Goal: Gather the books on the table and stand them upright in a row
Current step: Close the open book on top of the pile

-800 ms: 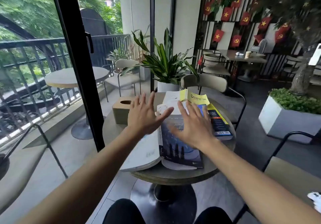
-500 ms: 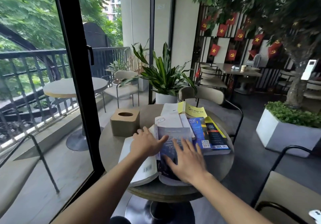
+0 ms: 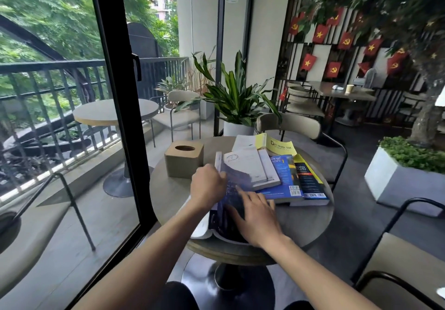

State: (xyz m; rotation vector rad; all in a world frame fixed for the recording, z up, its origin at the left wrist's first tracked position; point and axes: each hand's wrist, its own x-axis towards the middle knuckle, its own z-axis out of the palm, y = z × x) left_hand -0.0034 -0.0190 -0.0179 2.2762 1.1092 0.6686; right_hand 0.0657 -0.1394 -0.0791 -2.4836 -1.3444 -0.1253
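Several books lie on a small round table (image 3: 301,225). Nearest me is a dark blue book (image 3: 231,184); my left hand (image 3: 208,187) grips its left edge and tilts the cover up. My right hand (image 3: 257,216) lies flat on its lower part, fingers spread. Behind it rest a white book (image 3: 250,165), a bright blue book (image 3: 285,177), a black and yellow book (image 3: 309,181) and, at the far edge, an open yellow book (image 3: 277,145).
A tan tissue box (image 3: 184,161) stands on the table's left side. A potted plant (image 3: 237,107) and a chair (image 3: 296,125) sit behind the table. A black door frame (image 3: 115,107) rises at the left, another chair (image 3: 395,261) at the right.
Both hands dropped from above the books onto the dark blue book. The left hand closed on its left edge and the cover lifted; the right hand pressed down on it.
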